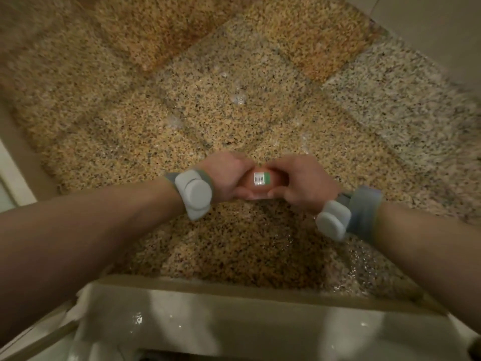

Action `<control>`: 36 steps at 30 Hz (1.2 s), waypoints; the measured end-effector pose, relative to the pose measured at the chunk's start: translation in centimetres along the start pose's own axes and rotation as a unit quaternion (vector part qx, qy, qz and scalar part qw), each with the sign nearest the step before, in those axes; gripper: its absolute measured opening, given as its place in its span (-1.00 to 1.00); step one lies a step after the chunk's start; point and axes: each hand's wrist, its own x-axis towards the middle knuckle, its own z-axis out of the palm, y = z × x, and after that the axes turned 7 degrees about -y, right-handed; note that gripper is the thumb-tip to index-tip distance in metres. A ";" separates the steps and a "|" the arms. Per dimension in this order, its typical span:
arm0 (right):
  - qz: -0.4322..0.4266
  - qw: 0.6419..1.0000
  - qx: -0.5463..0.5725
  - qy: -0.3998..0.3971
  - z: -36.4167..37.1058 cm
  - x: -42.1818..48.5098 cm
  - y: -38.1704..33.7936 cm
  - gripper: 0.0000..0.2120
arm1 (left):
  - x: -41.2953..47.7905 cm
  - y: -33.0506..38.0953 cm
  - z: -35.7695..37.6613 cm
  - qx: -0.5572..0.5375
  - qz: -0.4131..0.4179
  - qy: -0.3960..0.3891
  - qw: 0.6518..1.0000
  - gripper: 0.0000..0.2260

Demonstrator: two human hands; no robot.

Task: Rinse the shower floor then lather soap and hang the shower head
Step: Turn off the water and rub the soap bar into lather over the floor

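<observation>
An orange-pink soap bottle (261, 179) with a white barcode label and a green patch is held out over the speckled shower floor (197, 105). My left hand (226, 175) grips it from the left side. My right hand (303, 182) grips it from the right, its fingers curled over the top. Both wrists wear grey bands with pale sensor units. Most of the bottle is hidden by my fingers. The shower head is not in view.
A pale wet stone curb (234, 316) runs across the bottom of the view, close to me. The floor near the curb on the right glistens with water (369, 267). Small foam spots (238, 99) dot the floor. A light wall edge (15, 175) stands at the left.
</observation>
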 end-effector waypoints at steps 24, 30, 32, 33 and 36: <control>-0.045 0.986 0.120 -0.105 8.7 0.5 -9.6 -0.54 | -11.1 -4.3 3.8 -0.010 -0.043 -0.180 0.983 -0.48; -0.037 0.994 0.107 -0.015 5.7 7.4 -9.6 -0.51 | -7.7 -9.0 0.8 -0.031 -0.100 -0.064 0.992 -0.56; -0.025 0.993 0.117 0.015 4.3 9.4 -9.5 -0.47 | -5.9 -10.4 -0.8 -0.025 -0.101 -0.041 0.994 -0.59; -0.020 0.991 0.127 0.030 3.6 10.4 -9.6 -0.45 | -5.3 -11.2 -1.6 -0.026 -0.104 -0.028 0.994 -0.61; 0.001 0.990 0.140 0.033 2.1 12.0 -9.4 -0.52 | -4.0 -12.3 -3.2 0.008 -0.103 -0.030 0.994 -0.60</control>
